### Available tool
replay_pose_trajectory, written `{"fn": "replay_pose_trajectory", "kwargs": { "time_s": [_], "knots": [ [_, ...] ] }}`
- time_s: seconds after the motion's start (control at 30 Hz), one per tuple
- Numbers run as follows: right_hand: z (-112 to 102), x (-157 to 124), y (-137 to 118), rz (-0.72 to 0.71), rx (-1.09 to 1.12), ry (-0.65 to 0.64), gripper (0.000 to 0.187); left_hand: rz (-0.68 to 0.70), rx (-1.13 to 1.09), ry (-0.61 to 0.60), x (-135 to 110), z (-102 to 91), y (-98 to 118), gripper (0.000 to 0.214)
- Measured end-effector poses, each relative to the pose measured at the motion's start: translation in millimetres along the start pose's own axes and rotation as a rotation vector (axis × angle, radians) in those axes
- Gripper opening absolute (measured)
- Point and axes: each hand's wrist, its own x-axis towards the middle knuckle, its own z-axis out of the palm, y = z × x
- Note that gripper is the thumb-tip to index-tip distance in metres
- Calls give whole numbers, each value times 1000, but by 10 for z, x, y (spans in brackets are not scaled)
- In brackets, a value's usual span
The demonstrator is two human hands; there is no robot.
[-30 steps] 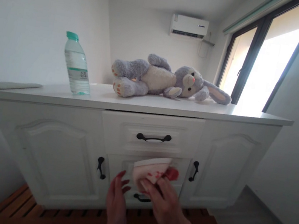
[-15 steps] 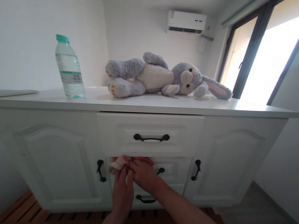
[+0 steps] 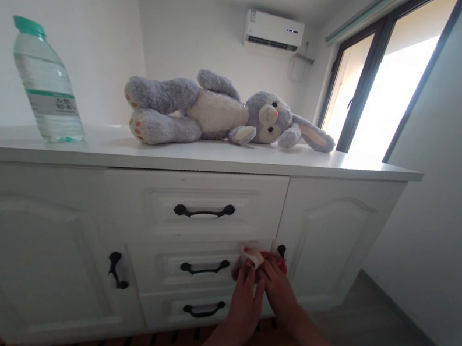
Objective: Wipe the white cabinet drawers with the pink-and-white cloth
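White-painted cabinet (image 3: 328,225) as landmark, read left to right. On its top at the far left stands a clear water bottle (image 3: 48,84) with a green cap; toward the middle a grey plush rabbit (image 3: 219,111) lies on its side. Below, at the right end of the middle drawer (image 3: 202,265), a red-and-pale cloth (image 3: 260,259) is pressed flat against the cabinet front, beside the right door's handle. Left hand (image 3: 242,311): fingers extended and close together, tips on the cloth's lower edge. Right hand (image 3: 280,290): fingers curled narrowly, pinning the cloth from the right. The cloth looks light, soft and limp; it would likely bunch and slip unless held by a gathered fold or pinched edge.
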Motion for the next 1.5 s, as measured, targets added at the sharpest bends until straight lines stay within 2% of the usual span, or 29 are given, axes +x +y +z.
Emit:
{"fn": "replay_pose_trajectory", "kwargs": {
  "time_s": [0.13, 0.2, 0.27, 0.37, 0.5, 0.6, 0.7, 0.8, 0.9, 1.0, 1.13, 1.23, 1.37, 1.5],
  "knots": [
    [403, -341, -251, 34, 17, -87, 44, -152, -44, -84, -199, 110, -438, 61],
    [554, -386, -383, 56, 40, -110, 46, -183, -54, -53, -255, 60, -564, 60],
    [702, -308, -565, 58, 66, -104, 47, -216, -48, 6, -299, -87, -681, 59],
    [982, -9, -997, 18, 142, -100, 43, -273, -36, 129, -393, -473, -942, 58],
    [1405, 488, -1798, -62, 235, -104, 45, -322, 2, 311, -603, -1164, -1419, 62],
    [1557, 807, -2300, -97, 241, -140, 43, -332, 28, 411, -742, -1632, -1644, 62],
    [1419, 1139, -2495, -93, 252, -190, 37, -349, 13, 470, -762, -1954, -1557, 58],
    [1014, 1524, -2421, -83, 259, -118, 34, -255, 21, 540, -667, -2178, -1167, 59],
    [572, 1791, -2261, -78, 248, -25, 35, -59, 128, 648, -573, -2324, -758, 57],
    [347, 1775, -2112, -86, 198, -71, 34, -7, 137, 586, -548, -2294, -615, 56],
    [369, 1535, -1889, -161, 115, -228, 23, -80, 71, 441, -500, -2022, -701, 57],
    [374, 1409, -1666, -179, 60, -245, 22, -68, 94, 387, -394, -1827, -669, 57],
    [151, 1201, -1203, -81, 55, -219, 21, 31, 191, 231, -197, -1540, -376, 58],
    [-142, 824, -635, 29, 48, -114, 23, 150, 258, 11, 39, -1073, 22, 59]
  ]
}}
